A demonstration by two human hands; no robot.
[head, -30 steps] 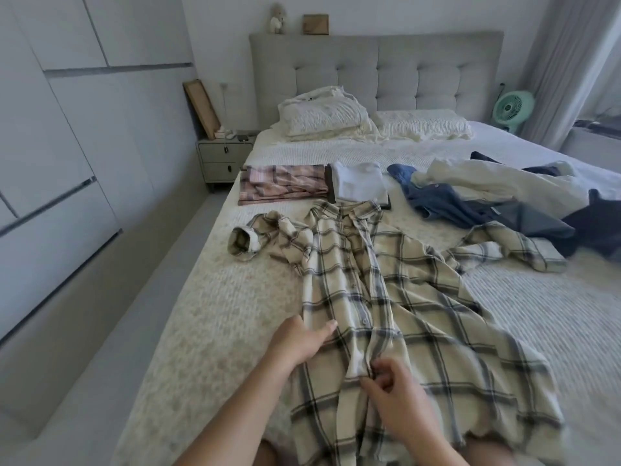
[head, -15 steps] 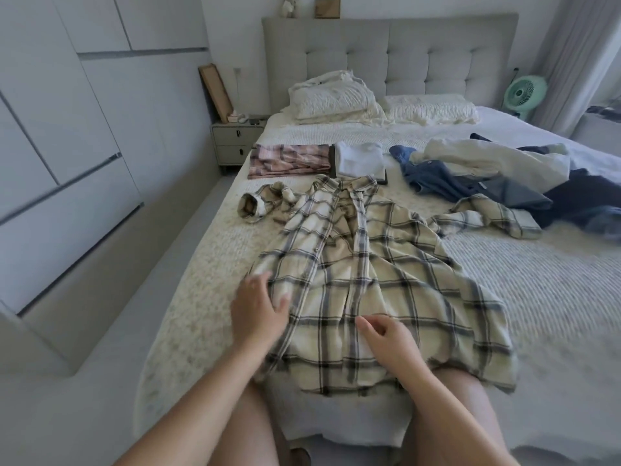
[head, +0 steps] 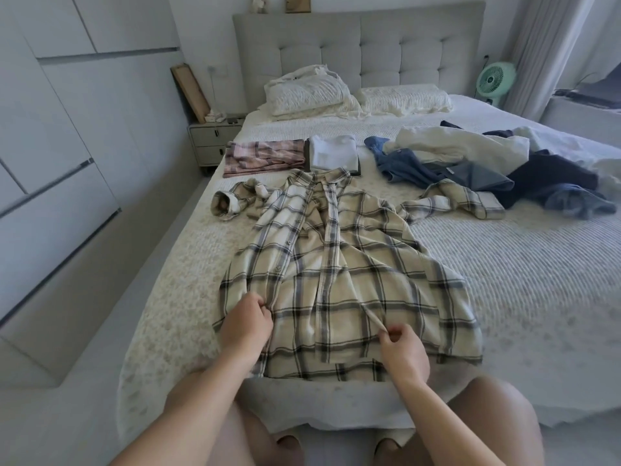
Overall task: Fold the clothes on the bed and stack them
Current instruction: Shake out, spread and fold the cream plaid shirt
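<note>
— Where, the plaid shirt [head: 339, 274]?

— Spread front-up on the bed [head: 504, 280], hem nearest, collar farthest. Long axis straight away from the fingers, toward the headboard [head: 359, 52].

— And the left hand [head: 247, 326]?

— Curled onto the fabric near the shirt's left edge, thumb and fingers pinched on a fold just above the hem.

— Right hand [head: 403, 353]?

— Pinching too, thumb and forefinger closed on a raised ridge of cloth right of the button placket. Both low on the shirt, placket running up between them.

— Sleeves?

— One bunched beyond the left fingers, cuff rolled, far up by the shoulder. The other flung out beyond the right fingers, toward the loose pile [head: 504, 163] of blue, white and navy clothes. Both well out of reach from here.

— Next step, probably?

— Likely smoothing and squaring the front panels, then folding each side in along that long axis. Left edge nearer the left hand, right edge nearer the right; a reach forward needed for either sleeve.

— Anything finished?

— Past the collar, well beyond both sets of fingers: a folded pink plaid piece [head: 265, 156] and a folded white one [head: 332, 153], side by side, not yet stacked together.
</note>
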